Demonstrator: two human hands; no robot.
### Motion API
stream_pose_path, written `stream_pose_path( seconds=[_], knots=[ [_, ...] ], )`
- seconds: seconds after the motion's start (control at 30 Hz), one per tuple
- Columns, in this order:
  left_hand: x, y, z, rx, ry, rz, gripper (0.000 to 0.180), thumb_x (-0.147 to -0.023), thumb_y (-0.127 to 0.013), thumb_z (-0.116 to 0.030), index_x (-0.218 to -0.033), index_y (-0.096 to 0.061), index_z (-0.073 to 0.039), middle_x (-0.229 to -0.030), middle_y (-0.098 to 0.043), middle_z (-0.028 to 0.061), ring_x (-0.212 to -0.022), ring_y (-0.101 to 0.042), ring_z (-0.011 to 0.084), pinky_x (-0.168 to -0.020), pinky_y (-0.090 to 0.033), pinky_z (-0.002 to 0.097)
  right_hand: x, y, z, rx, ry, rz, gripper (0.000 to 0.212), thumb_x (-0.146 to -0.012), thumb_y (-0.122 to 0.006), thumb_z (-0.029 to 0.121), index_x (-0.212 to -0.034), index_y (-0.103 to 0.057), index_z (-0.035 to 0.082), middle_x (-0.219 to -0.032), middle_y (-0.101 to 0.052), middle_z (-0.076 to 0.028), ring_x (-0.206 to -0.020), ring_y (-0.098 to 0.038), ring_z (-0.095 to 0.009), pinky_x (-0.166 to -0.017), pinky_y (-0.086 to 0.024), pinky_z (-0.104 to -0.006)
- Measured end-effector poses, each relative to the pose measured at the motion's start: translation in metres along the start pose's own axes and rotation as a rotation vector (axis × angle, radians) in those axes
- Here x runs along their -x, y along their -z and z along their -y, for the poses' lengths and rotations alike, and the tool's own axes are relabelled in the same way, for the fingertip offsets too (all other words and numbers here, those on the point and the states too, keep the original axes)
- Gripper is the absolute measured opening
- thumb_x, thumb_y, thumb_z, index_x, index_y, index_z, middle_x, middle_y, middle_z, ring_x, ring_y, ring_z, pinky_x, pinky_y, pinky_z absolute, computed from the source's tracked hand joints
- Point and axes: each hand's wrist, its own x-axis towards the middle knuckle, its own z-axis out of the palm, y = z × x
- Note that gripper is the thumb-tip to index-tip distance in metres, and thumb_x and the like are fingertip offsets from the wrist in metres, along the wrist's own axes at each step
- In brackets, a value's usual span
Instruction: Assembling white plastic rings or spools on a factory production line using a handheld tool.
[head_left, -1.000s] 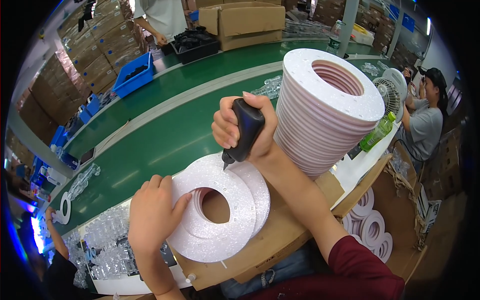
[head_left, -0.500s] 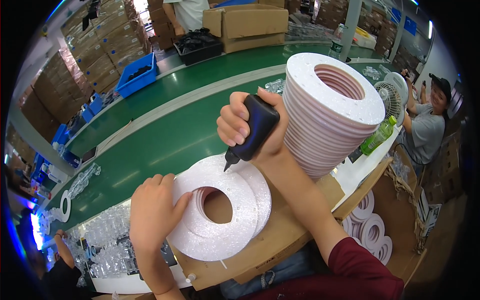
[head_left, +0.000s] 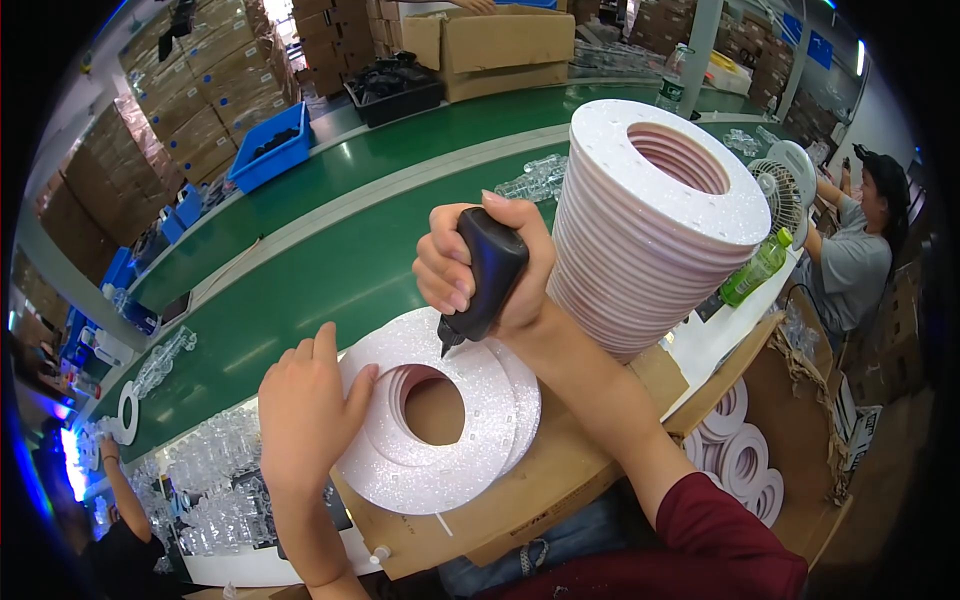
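Upside down in my right hand [head_left: 520, 265] is a black squeeze bottle [head_left: 490, 270], my fingers wrapped round it. Its narrow nozzle points down at the upper part of a white, glittery flat ring [head_left: 400, 480]; whether the tip touches, I cannot tell. Several such rings lie loosely stacked and offset beneath it, around a wide round hole. My left hand [head_left: 312, 410] rests at the left side of this pile, fingers stretched out and thumb by the inner edge. Right of my right hand rises a tall stack of similar rings [head_left: 650, 250].
Brown cardboard [head_left: 560, 500] lies under the rings. Beyond runs a green conveyor belt [head_left: 260, 330]. Clear plastic parts [head_left: 215, 460] sit at left. A green bottle [head_left: 757, 268] and a fan [head_left: 780, 190] stand right of the tall stack, near another person. More rings [head_left: 745, 455] fill a carton at lower right.
My right hand has shifted left and slightly down, and the nozzle has moved lower left over the ring. The fingers of my left hand have spread and lifted a little.
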Motion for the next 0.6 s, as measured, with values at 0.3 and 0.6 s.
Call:
stream_pose_path(
  seconds=[0.3, 0.6],
  knots=[
    [0.006, 0.009, -0.003, -0.048, 0.062, 0.07, 0.058, -0.084, -0.072, -0.033, -0.123, -0.057, 0.007, -0.102, -0.067, 0.022, -0.093, -0.065, 0.0378, -0.08, -0.051, 0.0444, 0.0, 0.001, -0.004, 0.057, -0.031, -0.05, 0.047, -0.092, -0.04, 0.048, -0.067, -0.043, 0.008, -0.051, -0.043, -0.004, -0.043, -0.043, -0.014, -0.043, -0.037, -0.0269],
    [0.011, 0.011, 0.002, -0.038, 0.039, 0.146, 0.042, -0.08, -0.074, -0.037, -0.083, -0.061, 0.003, -0.082, -0.063, 0.0195, -0.083, -0.064, 0.0365, -0.075, -0.051, 0.044, -0.003, -0.006, -0.003, 0.103, -0.023, -0.06, 0.048, -0.093, -0.04, 0.049, -0.07, -0.046, 0.006, -0.053, -0.044, -0.005, -0.045, -0.046, -0.016, -0.046, -0.04, -0.0281]
  ],
)
